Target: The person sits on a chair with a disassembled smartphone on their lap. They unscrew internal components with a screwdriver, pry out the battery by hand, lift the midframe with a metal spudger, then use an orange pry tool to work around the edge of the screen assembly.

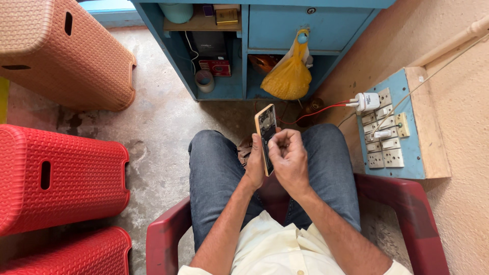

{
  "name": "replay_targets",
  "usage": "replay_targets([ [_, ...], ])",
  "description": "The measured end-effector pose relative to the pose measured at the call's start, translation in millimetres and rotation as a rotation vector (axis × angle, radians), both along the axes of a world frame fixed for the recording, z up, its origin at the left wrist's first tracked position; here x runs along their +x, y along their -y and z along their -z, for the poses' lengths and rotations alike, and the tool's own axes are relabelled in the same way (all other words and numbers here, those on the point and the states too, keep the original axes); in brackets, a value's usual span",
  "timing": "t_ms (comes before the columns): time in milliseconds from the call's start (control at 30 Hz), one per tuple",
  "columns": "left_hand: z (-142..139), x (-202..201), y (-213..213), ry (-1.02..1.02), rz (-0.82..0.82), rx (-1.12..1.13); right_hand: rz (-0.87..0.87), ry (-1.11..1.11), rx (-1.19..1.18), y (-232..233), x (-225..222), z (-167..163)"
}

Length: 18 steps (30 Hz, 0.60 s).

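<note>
From above, looking down over the seated person: the left hand (254, 165) grips a phone (266, 133) from behind, holding it on edge and upright over the lap, between the knees. The phone's back is off, so dark inner parts show inside a gold frame. The right hand (289, 158) is curled against the phone's open side, fingers (285, 136) pinched together at its middle; whether they pinch some small part or tool I cannot tell, it is too small to see.

The person sits in a dark red chair (407, 203), in jeans and a pale shirt. Just to the right, on the wall, is a blue switchboard (395, 153) with rows of sockets; a white charger (368, 101) is plugged in at its top, and a red wire (316, 111) runs from it toward the floor past the knees.

Ahead stands a blue cabinet (244, 56) with open shelves holding small boxes and a cup. A yellow bag (290, 71) hangs from its door knob. To the left on the concrete floor lie two red stools (61, 178) on their sides, and a tan stool (66, 51) beyond them
</note>
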State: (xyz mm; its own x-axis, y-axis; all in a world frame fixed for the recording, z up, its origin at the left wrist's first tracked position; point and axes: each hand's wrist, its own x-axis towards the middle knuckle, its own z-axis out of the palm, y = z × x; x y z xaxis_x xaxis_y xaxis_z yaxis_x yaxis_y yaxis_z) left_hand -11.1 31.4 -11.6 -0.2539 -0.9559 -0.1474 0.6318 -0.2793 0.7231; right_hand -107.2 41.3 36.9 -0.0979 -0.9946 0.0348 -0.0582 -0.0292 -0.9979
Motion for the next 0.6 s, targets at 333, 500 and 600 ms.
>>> replay_targets([
  [333, 2.1, 0.2, -0.9, -0.06, 0.068, -0.031, 0.007, -0.22, -0.061, 3.2, -4.4, -15.0],
  [500, 1.3, 0.7, -1.3, 0.156, 0.068, -0.096, 0.006, -0.324, -0.081, 3.6, -8.3, -13.9],
  [600, -1.6, 2.4, -1.2, 0.319, 0.079, -0.171, -0.019, -0.337, -0.046, 4.1, -11.6, -8.5],
])
